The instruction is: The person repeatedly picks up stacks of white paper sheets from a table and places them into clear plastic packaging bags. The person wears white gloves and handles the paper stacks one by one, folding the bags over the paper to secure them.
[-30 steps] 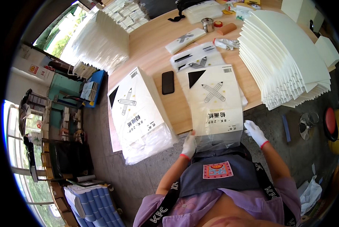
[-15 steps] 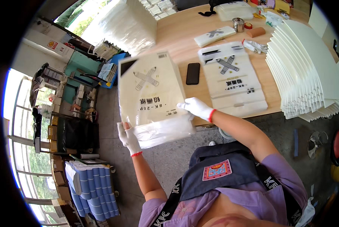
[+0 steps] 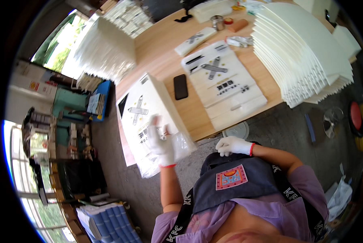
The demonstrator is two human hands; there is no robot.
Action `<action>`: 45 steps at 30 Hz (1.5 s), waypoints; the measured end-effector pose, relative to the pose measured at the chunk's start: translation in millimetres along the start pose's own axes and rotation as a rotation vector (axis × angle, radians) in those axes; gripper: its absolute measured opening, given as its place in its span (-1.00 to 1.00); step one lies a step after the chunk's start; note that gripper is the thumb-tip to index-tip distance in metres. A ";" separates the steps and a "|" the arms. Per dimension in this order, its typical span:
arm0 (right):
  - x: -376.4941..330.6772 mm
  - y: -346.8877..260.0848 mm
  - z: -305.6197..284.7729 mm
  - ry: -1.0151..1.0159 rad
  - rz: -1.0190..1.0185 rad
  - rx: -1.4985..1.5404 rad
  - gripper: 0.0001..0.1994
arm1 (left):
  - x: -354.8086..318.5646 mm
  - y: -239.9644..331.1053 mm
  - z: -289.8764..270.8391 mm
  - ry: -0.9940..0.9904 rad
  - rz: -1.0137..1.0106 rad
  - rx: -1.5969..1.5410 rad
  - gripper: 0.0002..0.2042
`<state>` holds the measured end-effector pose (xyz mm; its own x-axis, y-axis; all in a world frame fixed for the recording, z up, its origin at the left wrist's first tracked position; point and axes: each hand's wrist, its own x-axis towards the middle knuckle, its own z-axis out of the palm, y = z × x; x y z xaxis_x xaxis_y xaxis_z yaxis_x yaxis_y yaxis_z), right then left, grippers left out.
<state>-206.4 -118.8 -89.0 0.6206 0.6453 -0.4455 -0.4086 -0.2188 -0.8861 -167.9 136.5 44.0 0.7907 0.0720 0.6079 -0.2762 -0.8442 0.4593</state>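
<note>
At the far left corner of the tabletop, a tall pile of clear plastic wrapping rises beside the window. Nearer the person, at the left front, stands a stack of printed packs, white with crossed pencils on top, its loose clear film hanging over the front edge. The gloved left hand is raised in front of this stack, blurred; its fingers are extended and released, and I cannot tell whether they touch the film. Just to the right of the stack lies a black phone. Beyond it rests a slim printed pack, and next comes a flat printed sleeve, lying near the front edge. The gloved right hand is at the top of the dark apron, its fingers curled; whether they grip the cloth I cannot tell. Farther back lies a spare white glove. At the right, a fanned stack of white sheets overhangs the edge.
</note>
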 end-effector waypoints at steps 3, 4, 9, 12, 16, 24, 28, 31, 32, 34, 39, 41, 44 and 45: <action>-27.4 12.5 -15.7 0.183 0.018 0.067 -0.74 | -9.8 56.0 92.4 -0.301 0.119 0.011 -0.82; -33.9 15.6 -16.4 0.215 -0.002 0.093 -0.75 | -16.5 66.7 124.6 -0.387 0.082 -0.143 -0.90; -59.9 21.8 -17.0 0.339 -0.053 0.167 -0.77 | -45.6 71.0 237.1 -0.730 0.049 -0.016 -0.85; -66.8 31.2 -15.7 0.341 -0.072 0.193 -0.78 | -36.0 52.6 253.5 -0.813 0.105 -0.110 -0.88; -63.0 22.7 -31.0 0.409 -0.090 0.193 -0.79 | -23.3 43.2 253.1 -0.874 -0.074 -0.288 -0.85; -3.1 -28.3 -96.1 0.648 -0.207 0.358 -0.60 | 13.4 43.5 240.7 -0.790 -0.101 -0.395 -0.87; 29.5 -46.8 -129.7 0.898 -0.201 0.249 -0.52 | 37.8 50.9 237.8 -0.618 0.137 -0.409 -0.96; 14.8 -29.1 -141.3 0.967 0.045 -0.189 -0.53 | 85.4 66.9 211.2 -0.516 -0.376 -1.267 -0.93; 2.8 -18.6 -145.0 0.960 0.145 -0.395 -0.54 | 96.7 66.5 201.3 -0.511 -0.386 -1.495 -0.91; -17.6 -17.4 -150.8 0.826 0.281 -0.606 -0.51 | 108.9 67.3 187.6 -0.544 -0.368 -1.684 -0.91; -27.9 -42.1 -134.9 0.798 -0.172 -0.386 -0.49 | 94.1 94.1 190.2 -0.758 -0.297 -1.078 -0.90; -12.7 -92.9 -111.2 0.748 -0.483 -0.041 -0.60 | 85.8 107.5 186.6 -0.800 -0.262 -1.012 -0.91; 17.7 -126.2 -111.5 0.797 -0.282 -0.873 -0.67 | 85.0 106.5 171.6 -0.707 -0.125 -0.870 -0.87; 39.6 -97.9 -121.9 0.836 -0.325 -1.043 -0.67 | 86.7 117.5 161.6 -0.677 -0.098 -0.891 -0.87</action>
<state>-60.2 -161.1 -35.5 0.9568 0.2253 0.1840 0.2876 -0.8271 -0.4829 -43.5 -42.3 46.1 0.8896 -0.4148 0.1911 -0.2741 -0.1502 0.9499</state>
